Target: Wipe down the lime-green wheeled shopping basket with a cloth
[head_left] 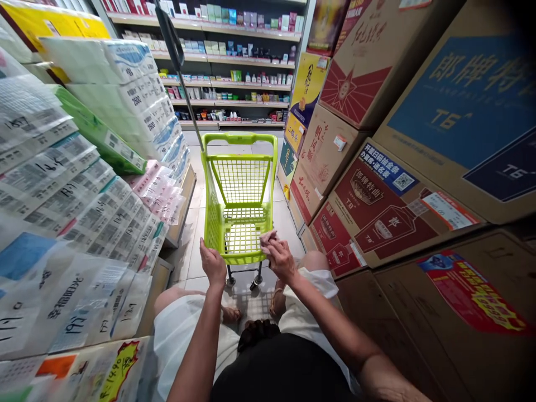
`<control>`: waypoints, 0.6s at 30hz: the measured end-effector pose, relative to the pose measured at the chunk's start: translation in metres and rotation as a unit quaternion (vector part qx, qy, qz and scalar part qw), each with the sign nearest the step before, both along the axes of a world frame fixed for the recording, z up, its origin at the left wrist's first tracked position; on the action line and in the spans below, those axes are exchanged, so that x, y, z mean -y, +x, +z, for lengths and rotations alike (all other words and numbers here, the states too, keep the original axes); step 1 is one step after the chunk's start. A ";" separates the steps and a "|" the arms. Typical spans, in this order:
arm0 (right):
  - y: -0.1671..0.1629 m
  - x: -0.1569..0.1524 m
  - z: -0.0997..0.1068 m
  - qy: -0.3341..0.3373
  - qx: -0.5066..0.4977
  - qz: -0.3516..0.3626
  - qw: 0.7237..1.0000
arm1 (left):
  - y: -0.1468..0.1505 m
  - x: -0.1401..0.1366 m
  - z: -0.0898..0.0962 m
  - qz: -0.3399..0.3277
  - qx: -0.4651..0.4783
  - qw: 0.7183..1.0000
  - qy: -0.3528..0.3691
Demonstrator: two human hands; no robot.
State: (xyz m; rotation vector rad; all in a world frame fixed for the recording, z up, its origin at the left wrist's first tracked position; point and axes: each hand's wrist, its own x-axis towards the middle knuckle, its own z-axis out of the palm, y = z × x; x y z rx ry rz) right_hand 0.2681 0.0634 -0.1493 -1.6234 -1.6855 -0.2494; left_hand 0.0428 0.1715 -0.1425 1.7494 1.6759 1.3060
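Note:
A bright green plastic shopping cart [245, 258] stands directly in front of me, its meshed basket seen from above. At the cart's near left corner is my left hand [213, 267], its fingers curled against the rim. My right hand [282, 261] is closed on a crumpled pinkish cloth [268, 239]. This cloth touches the near right corner of the basket. Part of each hand's fingers is hidden by the hand itself.
Stacked tissue packs [84, 184] line the left side on a low wooden platform [184, 215]. Cardboard cartons [330, 151] rise close on the right. Shelves of small boxes and tubes [234, 56] close off the far end. A slim dark pole [188, 95] stands at the cart's far left.

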 end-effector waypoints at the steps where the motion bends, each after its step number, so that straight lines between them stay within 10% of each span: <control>1: 0.001 0.005 -0.002 -0.006 0.012 0.007 1.000 | 0.003 0.001 -0.002 0.005 0.008 1.000 0.001; 18: -0.024 -0.012 0.010 -0.050 -0.029 -0.127 0.990 | 0.010 -0.017 0.016 -0.085 -0.050 0.995 -0.020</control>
